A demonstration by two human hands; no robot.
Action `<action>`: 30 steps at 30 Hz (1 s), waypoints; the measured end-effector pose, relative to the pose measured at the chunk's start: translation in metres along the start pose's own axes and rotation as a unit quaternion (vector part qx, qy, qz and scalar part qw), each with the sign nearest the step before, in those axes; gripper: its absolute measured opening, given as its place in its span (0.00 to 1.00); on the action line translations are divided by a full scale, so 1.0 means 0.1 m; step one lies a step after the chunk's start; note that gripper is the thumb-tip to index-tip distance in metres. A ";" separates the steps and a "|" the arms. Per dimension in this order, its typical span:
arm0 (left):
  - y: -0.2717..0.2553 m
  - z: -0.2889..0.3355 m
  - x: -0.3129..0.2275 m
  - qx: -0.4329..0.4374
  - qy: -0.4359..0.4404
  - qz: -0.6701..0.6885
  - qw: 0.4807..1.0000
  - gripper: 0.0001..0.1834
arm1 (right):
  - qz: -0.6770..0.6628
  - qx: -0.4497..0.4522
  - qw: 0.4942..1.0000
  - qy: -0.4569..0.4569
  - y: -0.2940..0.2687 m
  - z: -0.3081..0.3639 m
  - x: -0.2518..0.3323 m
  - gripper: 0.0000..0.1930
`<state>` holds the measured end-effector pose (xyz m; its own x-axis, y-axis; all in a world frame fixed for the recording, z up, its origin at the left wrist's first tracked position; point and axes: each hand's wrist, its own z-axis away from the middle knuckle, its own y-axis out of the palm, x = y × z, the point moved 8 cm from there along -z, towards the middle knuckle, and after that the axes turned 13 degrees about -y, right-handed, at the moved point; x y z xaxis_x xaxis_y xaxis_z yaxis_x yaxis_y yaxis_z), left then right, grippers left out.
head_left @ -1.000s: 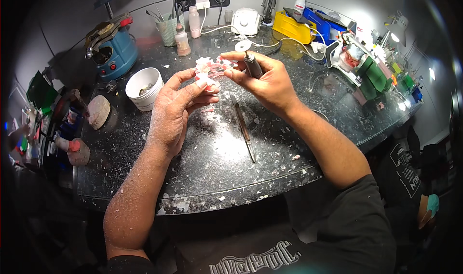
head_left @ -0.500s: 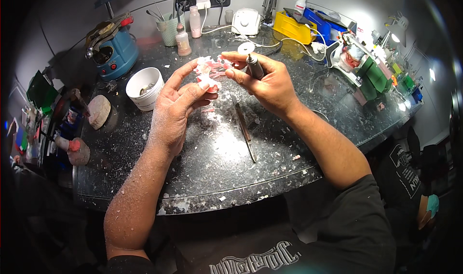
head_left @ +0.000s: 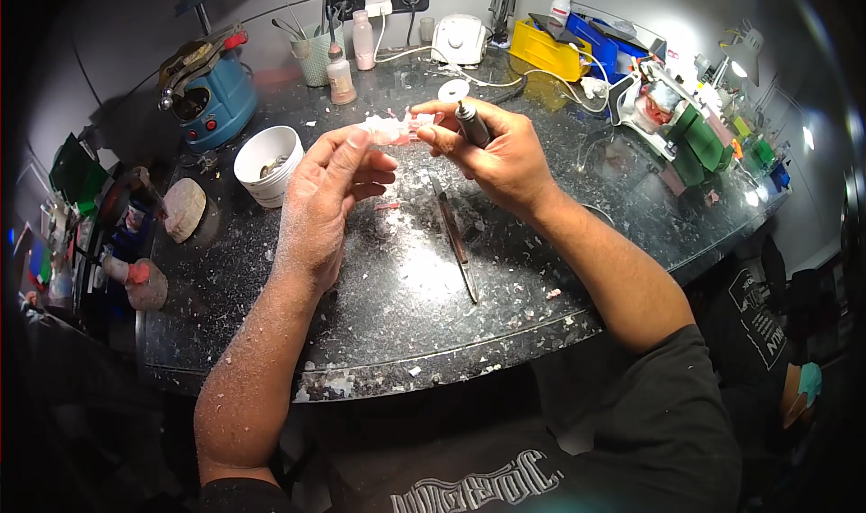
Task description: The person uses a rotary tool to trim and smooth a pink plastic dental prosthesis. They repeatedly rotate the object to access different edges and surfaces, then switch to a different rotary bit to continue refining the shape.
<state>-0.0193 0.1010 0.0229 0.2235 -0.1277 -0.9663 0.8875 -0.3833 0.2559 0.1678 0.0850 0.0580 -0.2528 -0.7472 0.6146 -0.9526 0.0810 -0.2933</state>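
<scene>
A pink dental plate (head_left: 390, 132), with whitish crumbly patches on it, is raised above the middle of the bench between my hands. My left hand (head_left: 320, 193), dusted with white powder, pinches its left end between thumb and fingers. In my right hand (head_left: 512, 159) is a dark rotary handpiece (head_left: 473, 125), held like a pen. The thumb and fingertips of that hand also meet the plate's right end. Whether a bur touches the plate is hidden. Below, a slim wooden-handled wax knife (head_left: 454, 240) lies on the bench.
The dark bench (head_left: 505, 332) is strewn with pale shavings. To the left are a white tub (head_left: 269, 166), a plaster block (head_left: 185, 209) and a blue machine (head_left: 216, 107). Bottles (head_left: 341, 78), a white control box (head_left: 459, 41) and a yellow bin (head_left: 545, 51) line the back.
The plate has been tipped, now showing a narrower, flatter side. My left thumb and fingers have shifted up and left around it; my right hand has barely moved.
</scene>
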 end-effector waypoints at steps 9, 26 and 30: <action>0.08 0.03 -0.01 0.000 -0.017 0.033 0.999 0.16 | -0.126 0.046 0.988 0.075 0.08 0.02 -0.07 0.14; -0.14 -0.07 0.18 -0.013 -0.078 0.198 0.977 0.14 | -0.074 0.010 0.994 0.078 0.04 0.00 -0.19 0.15; -0.11 -0.07 0.18 0.012 -0.084 0.215 0.973 0.13 | -0.008 0.015 0.999 0.033 0.01 -0.03 -0.11 0.17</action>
<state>-0.0224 0.1089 0.0027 0.5006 -0.4273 -0.7528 0.7166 -0.2833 0.6373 0.1694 0.0953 0.0534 -0.2486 -0.7035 0.6658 -0.9515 0.0489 -0.3036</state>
